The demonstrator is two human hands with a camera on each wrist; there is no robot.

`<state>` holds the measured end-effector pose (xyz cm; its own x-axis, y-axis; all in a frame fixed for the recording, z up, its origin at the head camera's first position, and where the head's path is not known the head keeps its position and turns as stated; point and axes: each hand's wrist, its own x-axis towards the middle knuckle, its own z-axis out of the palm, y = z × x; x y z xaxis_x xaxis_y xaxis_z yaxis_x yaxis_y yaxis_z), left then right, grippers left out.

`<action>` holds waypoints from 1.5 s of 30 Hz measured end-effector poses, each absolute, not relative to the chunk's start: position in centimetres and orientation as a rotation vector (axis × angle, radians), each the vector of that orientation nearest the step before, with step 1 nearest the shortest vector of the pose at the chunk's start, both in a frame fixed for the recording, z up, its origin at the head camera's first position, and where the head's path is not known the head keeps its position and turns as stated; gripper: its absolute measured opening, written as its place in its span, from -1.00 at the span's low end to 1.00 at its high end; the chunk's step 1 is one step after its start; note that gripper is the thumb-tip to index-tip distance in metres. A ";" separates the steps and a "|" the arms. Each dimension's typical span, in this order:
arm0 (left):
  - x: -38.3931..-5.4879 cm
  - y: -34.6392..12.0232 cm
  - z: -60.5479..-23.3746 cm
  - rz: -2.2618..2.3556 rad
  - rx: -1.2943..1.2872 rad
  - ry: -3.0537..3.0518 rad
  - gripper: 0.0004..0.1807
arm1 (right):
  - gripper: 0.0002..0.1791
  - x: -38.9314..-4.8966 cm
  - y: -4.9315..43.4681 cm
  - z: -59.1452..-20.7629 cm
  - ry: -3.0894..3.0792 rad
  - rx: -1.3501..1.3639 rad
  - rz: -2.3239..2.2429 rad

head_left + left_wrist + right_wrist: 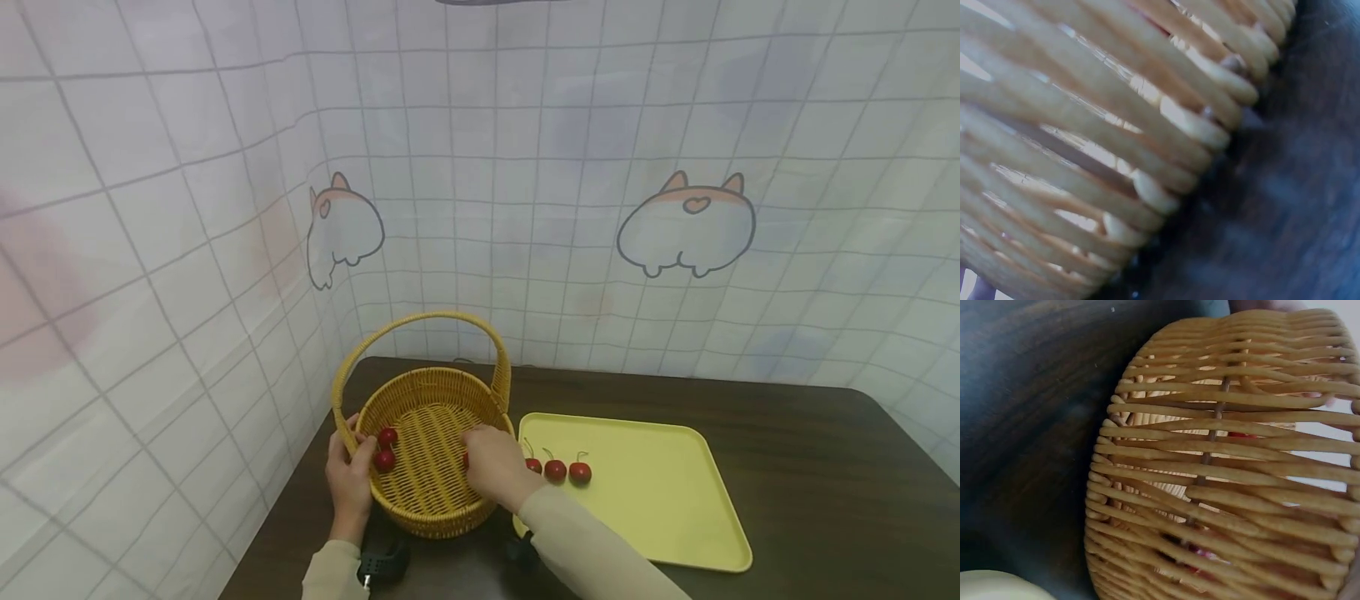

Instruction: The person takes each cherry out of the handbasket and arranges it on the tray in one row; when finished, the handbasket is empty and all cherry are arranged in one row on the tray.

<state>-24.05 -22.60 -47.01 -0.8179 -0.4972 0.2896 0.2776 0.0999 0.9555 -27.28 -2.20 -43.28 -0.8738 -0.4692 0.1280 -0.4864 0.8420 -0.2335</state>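
Presently catalogued: one wicker basket point(429, 450), hooped handle upright, at the bench's point(787, 467) 9 o'clock corner against the tiled backdrop. Left hand point(348, 477) grips the basket's 9 o'clock rim, fingers curled over it, beside two cherries point(386, 448) inside. Right hand point(491, 464) reaches over the 3 o'clock rim, fingers bent down into the basket; a sliver of red shows at the fingertips, though whether it is pinched I cannot tell. Yellow tray point(660, 492) at the basket's 3 o'clock, just beside it, bearing three stemmed cherries point(556, 469) near its 9 o'clock edge. Risk, as judged: round fruit may roll if the basket tips under the left hand's pull; a sleeve could sweep the tray's cherries off.
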 end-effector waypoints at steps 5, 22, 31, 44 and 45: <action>-24.0 -22.6 -47.2 -1.781 0.213 -1.827 -0.59 | -0.89 -27.6 -2.8 -43.6 -2.964 0.731 0.275; -24.3 -22.7 -47.3 -1.733 0.199 -1.831 -0.66 | -0.92 -28.6 -2.6 -44.6 -2.984 0.917 0.486; -24.2 -22.6 -47.1 -1.718 0.195 -1.846 -0.62 | -0.77 -28.4 -2.6 -44.4 -3.047 0.899 0.412; -24.1 -22.6 -47.0 -1.729 0.199 -1.854 -0.62 | -0.63 -27.7 -1.8 -44.6 -2.832 0.846 0.811; -24.1 -22.6 -47.0 -1.728 0.201 -1.854 -0.62 | -0.63 -27.5 -1.6 -44.7 -2.802 0.850 0.858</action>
<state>-24.09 -22.61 -47.00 -0.8143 -0.4887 0.3132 0.2780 0.1453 0.9495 -27.46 -1.58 -44.69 -0.8411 -0.4853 0.2388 -0.5358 0.6874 -0.4903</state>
